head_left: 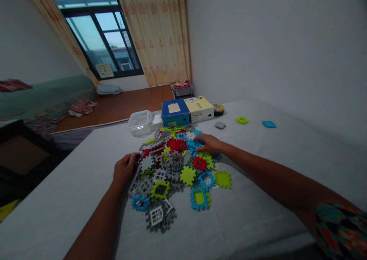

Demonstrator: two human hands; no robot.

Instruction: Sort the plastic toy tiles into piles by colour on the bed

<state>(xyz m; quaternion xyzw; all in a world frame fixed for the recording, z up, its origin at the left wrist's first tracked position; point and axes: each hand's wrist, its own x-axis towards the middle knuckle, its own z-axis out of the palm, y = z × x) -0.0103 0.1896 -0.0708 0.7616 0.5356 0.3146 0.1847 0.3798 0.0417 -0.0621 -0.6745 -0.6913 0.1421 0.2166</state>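
Observation:
A heap of interlocking plastic tiles (174, 168) in red, blue, green and grey lies on a pale bed sheet (258, 199). My left hand (125, 169) rests at the heap's left edge, fingers curled against grey and red tiles; whether it grips one is unclear. My right hand (208, 142) lies palm down on the far right of the heap, fingers stretched toward blue tiles, holding nothing that shows.
Behind the heap stand a clear plastic tub (140, 123), a blue box (175, 112), a yellow-white box (200, 108) and a small round tin (218, 109). Loose grey (220, 125), green (242, 120) and blue (268, 124) tiles lie farther right. A wall runs along the right.

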